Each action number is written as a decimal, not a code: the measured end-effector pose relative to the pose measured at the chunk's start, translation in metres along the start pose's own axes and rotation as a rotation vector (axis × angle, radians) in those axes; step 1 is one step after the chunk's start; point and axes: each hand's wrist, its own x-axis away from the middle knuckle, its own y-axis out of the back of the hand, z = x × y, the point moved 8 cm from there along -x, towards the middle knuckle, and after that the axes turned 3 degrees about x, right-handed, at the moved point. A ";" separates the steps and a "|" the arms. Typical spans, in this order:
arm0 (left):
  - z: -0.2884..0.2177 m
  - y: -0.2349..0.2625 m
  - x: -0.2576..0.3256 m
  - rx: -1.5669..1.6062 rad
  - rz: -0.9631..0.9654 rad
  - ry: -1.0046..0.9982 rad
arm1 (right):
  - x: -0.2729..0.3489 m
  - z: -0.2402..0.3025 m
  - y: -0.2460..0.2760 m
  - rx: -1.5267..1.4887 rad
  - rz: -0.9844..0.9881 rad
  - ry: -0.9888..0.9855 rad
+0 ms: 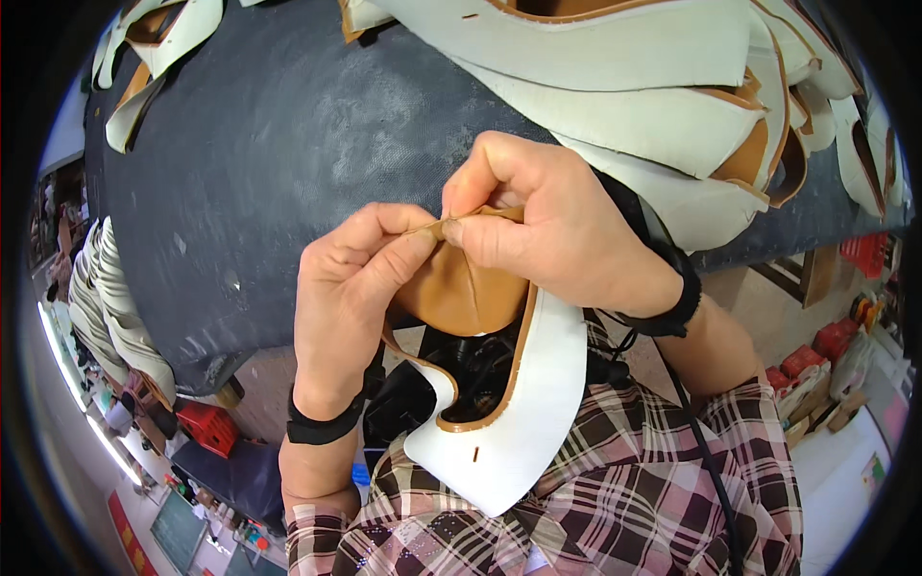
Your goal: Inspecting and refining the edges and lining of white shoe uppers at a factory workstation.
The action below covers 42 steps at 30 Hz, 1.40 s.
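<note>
Between my hands is a shoe upper, with a tan leather lining (459,293) and a white outer side (538,422). Its white part hangs down toward my lap, with a brown-edged opening and a small slot near the lower end. My left hand (351,278) pinches the top edge of the tan lining between thumb and fingers. Close beside it, my right hand (538,216) pinches the same edge, thumb and fingertips pressed together. A seam runs down the tan part below the fingertips. Whether anything small sits between the fingertips is hidden.
A dark worktable (259,144) spreads out in front of me. White and tan shoe uppers (663,125) are piled at the far right, and a few more uppers (168,48) lie far left. Stacked pale pieces (115,307) hang by the left edge. Red crates (206,427) stand lower down.
</note>
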 end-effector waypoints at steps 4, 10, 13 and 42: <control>0.006 0.000 0.008 -0.011 -0.031 0.057 | 0.008 -0.002 -0.007 0.055 0.120 -0.094; 0.016 0.002 0.017 0.215 0.093 0.201 | 0.004 -0.007 -0.017 -0.179 0.185 -0.060; 0.009 -0.001 0.025 0.180 0.041 0.141 | 0.008 -0.011 -0.018 -0.297 0.200 -0.221; 0.013 0.002 0.021 0.209 0.184 0.135 | 0.021 0.002 -0.025 -0.039 0.341 -0.330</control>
